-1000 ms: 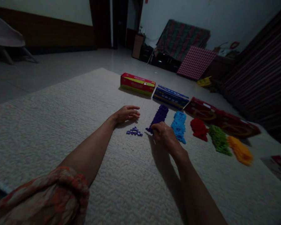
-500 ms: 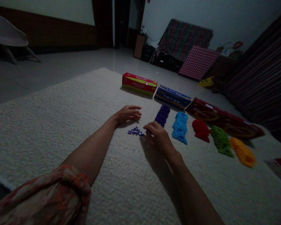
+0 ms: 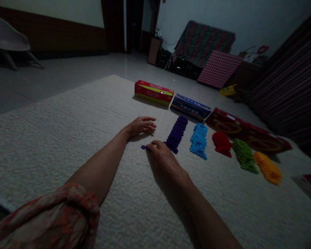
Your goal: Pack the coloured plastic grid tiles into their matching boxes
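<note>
My left hand (image 3: 142, 126) rests on the pale mat, open and holding nothing, its fingers stretched to the right. Just in front of it, my right hand (image 3: 163, 157) is closed over a small purple toothed triangular piece (image 3: 143, 147), with thumb and fingers at it. Only the left tip of that piece shows; the hand hides the rest. Close beyond the right hand lies a row of stacked purple toothed pieces (image 3: 178, 133). To its right is a heap of light blue pieces (image 3: 199, 140).
Further right lie red (image 3: 222, 143), green (image 3: 245, 155) and orange pieces (image 3: 269, 167). Behind them stand a red-and-yellow box (image 3: 153, 93), a blue box (image 3: 190, 107) and dark red boxes (image 3: 245, 129). A pale chair (image 3: 9, 36) stands at the far left.
My right hand has moved left from beside the purple row onto the small triangular piece, covering most of it. More of the purple row shows. My left hand has stayed in place.
</note>
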`<control>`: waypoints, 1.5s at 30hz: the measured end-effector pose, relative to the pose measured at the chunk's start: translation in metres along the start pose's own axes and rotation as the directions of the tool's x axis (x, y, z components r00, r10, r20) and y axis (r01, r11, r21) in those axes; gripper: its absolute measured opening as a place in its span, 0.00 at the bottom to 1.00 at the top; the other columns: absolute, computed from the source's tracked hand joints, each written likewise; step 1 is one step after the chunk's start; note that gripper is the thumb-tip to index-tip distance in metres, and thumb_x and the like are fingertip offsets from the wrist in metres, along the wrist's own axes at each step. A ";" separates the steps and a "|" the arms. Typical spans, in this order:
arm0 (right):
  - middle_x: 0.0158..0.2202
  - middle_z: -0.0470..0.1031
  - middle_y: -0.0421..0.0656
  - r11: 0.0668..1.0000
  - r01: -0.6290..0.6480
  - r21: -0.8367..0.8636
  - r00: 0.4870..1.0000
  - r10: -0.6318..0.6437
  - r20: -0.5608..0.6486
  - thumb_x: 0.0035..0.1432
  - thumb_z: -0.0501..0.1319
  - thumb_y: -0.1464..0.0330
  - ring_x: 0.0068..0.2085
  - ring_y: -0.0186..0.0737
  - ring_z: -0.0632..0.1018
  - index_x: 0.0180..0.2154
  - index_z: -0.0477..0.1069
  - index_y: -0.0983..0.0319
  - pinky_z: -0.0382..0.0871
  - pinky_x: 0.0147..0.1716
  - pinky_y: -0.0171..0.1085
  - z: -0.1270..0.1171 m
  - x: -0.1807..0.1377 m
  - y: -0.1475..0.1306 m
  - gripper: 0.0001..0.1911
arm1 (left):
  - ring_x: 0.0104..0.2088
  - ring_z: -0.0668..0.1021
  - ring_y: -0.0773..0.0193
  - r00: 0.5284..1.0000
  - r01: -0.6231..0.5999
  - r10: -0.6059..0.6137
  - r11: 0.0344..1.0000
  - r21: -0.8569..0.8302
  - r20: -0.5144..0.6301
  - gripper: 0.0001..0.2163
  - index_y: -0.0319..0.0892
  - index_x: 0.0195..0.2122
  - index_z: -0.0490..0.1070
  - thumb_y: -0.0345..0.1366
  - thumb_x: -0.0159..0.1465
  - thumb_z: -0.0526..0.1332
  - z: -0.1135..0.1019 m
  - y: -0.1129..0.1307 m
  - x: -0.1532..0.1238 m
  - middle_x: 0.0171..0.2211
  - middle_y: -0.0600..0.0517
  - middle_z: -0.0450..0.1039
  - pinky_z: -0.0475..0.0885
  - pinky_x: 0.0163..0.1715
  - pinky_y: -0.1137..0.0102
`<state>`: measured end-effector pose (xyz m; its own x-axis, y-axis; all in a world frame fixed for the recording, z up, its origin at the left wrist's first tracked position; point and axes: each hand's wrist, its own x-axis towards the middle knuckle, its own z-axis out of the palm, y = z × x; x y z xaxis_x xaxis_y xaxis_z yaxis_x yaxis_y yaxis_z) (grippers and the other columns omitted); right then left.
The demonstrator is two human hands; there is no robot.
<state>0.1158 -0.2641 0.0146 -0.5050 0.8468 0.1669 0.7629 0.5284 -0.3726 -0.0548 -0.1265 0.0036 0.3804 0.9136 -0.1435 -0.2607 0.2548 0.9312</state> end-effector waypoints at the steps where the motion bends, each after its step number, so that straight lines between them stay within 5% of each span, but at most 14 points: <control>1: 0.52 0.73 0.50 0.999 -0.034 0.004 0.999 0.034 -0.002 0.67 0.54 0.74 0.49 0.43 0.74 0.50 0.73 0.59 0.69 0.49 0.42 -0.002 -0.001 -0.003 0.14 | 0.31 0.82 0.63 1.000 0.000 0.000 1.000 -0.003 0.000 0.13 0.36 0.47 0.73 0.28 0.60 0.67 0.000 0.000 0.000 0.33 0.45 0.80 0.75 0.34 0.69; 7: 0.45 0.73 0.49 0.992 -0.122 -0.014 0.992 0.123 0.040 0.62 0.63 0.62 0.44 0.45 0.75 0.51 0.72 0.61 0.70 0.45 0.43 -0.014 -0.002 -0.004 0.17 | 0.31 0.82 0.63 1.000 0.009 -0.009 1.000 -0.010 -0.010 0.12 0.35 0.47 0.73 0.27 0.62 0.66 0.000 0.000 0.001 0.34 0.44 0.80 0.75 0.37 0.66; 13: 0.60 0.71 0.51 0.996 0.092 0.023 0.990 -0.093 0.105 0.56 0.57 0.83 0.56 0.45 0.73 0.54 0.72 0.60 0.68 0.56 0.46 -0.023 -0.001 0.015 0.26 | 0.31 0.82 0.62 1.000 0.009 -0.009 1.000 -0.014 -0.004 0.11 0.35 0.47 0.74 0.27 0.62 0.65 0.000 0.000 0.001 0.35 0.43 0.80 0.73 0.37 0.65; 18: 0.62 0.71 0.46 0.980 0.185 0.072 0.973 -0.193 0.126 0.58 0.57 0.83 0.60 0.44 0.71 0.52 0.74 0.56 0.67 0.58 0.47 -0.019 -0.003 0.010 0.25 | 0.31 0.81 0.63 1.000 0.007 -0.007 1.000 -0.009 -0.006 0.11 0.36 0.47 0.74 0.27 0.62 0.65 -0.001 -0.001 0.002 0.35 0.44 0.80 0.74 0.37 0.66; 26: 0.54 0.73 0.51 0.997 0.071 0.040 0.993 -0.075 0.091 0.61 0.54 0.81 0.51 0.44 0.75 0.50 0.72 0.60 0.71 0.51 0.42 -0.013 0.000 0.001 0.19 | 0.32 0.82 0.63 1.000 -0.003 0.003 1.000 0.014 -0.006 0.13 0.37 0.48 0.74 0.29 0.61 0.66 -0.001 -0.001 0.000 0.35 0.44 0.80 0.76 0.36 0.68; 34: 0.37 0.78 0.46 0.975 -0.217 -0.042 0.976 0.218 0.019 0.65 0.52 0.77 0.34 0.40 0.75 0.48 0.69 0.61 0.64 0.33 0.36 -0.052 -0.009 0.032 0.13 | 0.30 0.82 0.64 1.000 0.022 -0.022 1.000 -0.001 -0.021 0.13 0.35 0.48 0.74 0.26 0.61 0.65 0.000 0.001 -0.001 0.35 0.44 0.80 0.74 0.33 0.70; 40: 0.38 0.75 0.47 0.944 -0.187 -0.271 0.981 0.194 -0.001 0.66 0.53 0.75 0.35 0.41 0.75 0.48 0.75 0.59 0.63 0.33 0.37 -0.052 -0.016 0.042 0.15 | 0.31 0.82 0.65 1.000 0.020 -0.020 1.000 -0.012 -0.014 0.13 0.35 0.48 0.74 0.26 0.61 0.66 -0.001 -0.001 0.000 0.35 0.44 0.80 0.74 0.32 0.71; 45: 0.39 0.74 0.46 0.941 -0.217 -0.260 0.976 0.214 -0.042 0.64 0.53 0.79 0.35 0.41 0.74 0.53 0.74 0.57 0.65 0.35 0.38 -0.046 -0.017 0.040 0.22 | 0.30 0.82 0.65 0.999 0.027 -0.027 1.000 -0.003 -0.030 0.13 0.34 0.47 0.74 0.25 0.61 0.66 -0.001 0.000 -0.001 0.36 0.43 0.81 0.75 0.31 0.73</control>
<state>0.1742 -0.2546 0.0390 -0.3130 0.9419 0.1219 0.9323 0.3292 -0.1498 -0.0565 -0.1269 0.0036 0.3604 0.9156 -0.1784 -0.2533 0.2801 0.9260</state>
